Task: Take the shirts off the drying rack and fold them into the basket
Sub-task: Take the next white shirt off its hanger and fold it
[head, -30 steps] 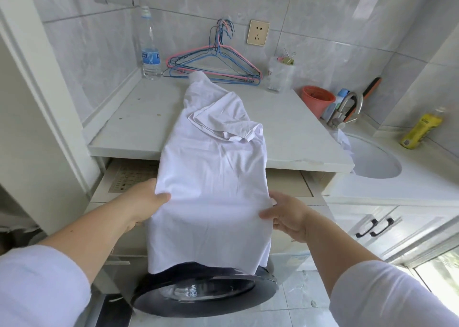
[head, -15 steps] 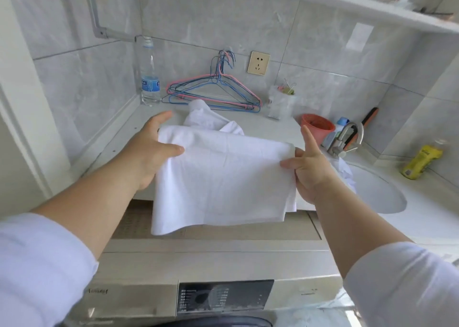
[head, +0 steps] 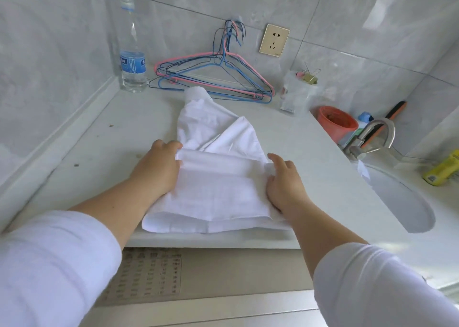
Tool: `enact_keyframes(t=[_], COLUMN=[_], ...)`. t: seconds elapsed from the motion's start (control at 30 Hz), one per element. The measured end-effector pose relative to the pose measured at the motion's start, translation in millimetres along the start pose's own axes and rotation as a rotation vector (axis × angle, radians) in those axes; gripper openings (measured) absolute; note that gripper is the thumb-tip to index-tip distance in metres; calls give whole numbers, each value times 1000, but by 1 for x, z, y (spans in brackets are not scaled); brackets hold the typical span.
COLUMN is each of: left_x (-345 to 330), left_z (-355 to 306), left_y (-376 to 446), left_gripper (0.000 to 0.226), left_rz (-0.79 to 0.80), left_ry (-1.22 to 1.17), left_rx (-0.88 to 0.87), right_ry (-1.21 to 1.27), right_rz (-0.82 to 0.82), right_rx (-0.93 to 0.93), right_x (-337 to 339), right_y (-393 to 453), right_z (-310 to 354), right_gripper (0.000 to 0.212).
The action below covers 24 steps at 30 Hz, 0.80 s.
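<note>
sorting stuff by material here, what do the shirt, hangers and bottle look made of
Shirt: thin white woven fabric, likely cotton or a blend; matte, soft creases, folds flat.
Hangers: thin wire, seemingly coated in pink and blue plastic; slim, bent hooks.
Bottle: clear plastic, glossy, see-through with a blue label.

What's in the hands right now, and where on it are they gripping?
Both hold the white shirt on the counter: left hand grips the fold's left edge, right hand its right edge.
</note>
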<state>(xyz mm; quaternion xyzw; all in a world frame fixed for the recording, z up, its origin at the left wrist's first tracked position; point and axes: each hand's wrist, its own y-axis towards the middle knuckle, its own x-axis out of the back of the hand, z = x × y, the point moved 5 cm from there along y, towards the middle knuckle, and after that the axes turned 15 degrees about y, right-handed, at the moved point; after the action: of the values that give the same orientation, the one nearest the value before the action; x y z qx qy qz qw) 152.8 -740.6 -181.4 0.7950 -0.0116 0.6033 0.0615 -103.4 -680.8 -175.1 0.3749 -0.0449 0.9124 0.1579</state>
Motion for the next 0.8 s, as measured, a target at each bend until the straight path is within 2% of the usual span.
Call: enact_keyframes(t=[0.1,0.17,0.23,0.3,0.33,0.37,0.43,0.5,0.57,0.63,0.8], left_x=[1,12,30,48,53,50,24,5,-2,-4,-1], left_z=[0,-1,-9,-21,-29,-35,-33,-24,-20,-19,-16], left_y=[1,-2,-13,-33,-45,-58,-75,-90,-96,-100,-122], left_gripper=[34,35,37,46,58,69,78,91,104,104,83], left_rz=[-14,-93,-276,-367,-290,-140,212,421,443,392,276], left_ry=[164,208,185,94,62,68,300,483,514,508,436], left_rx=[-12,-28,-155,-341,-427,-491,-543,-516,-488,-473,-482], right_ry=[-134,-230,-191,-81,-70,-125,-350,-469,-466,-461,-464], right_rz=[-65,-140,-212,-164,-72,53,304,465,478,409,227], right_rx=[-10,15,147,351,409,418,314,200,190,242,356], right_x=[0,11,24,30,29,26,16,12,10,8,4], right_y=[2,-1,-10,-28,-39,-50,-64,-73,-75,-76,-100], right_z=[-1,4,16,32,38,41,29,11,2,1,-5], right_gripper=[58,56,48,37,39,48,75,97,106,102,70])
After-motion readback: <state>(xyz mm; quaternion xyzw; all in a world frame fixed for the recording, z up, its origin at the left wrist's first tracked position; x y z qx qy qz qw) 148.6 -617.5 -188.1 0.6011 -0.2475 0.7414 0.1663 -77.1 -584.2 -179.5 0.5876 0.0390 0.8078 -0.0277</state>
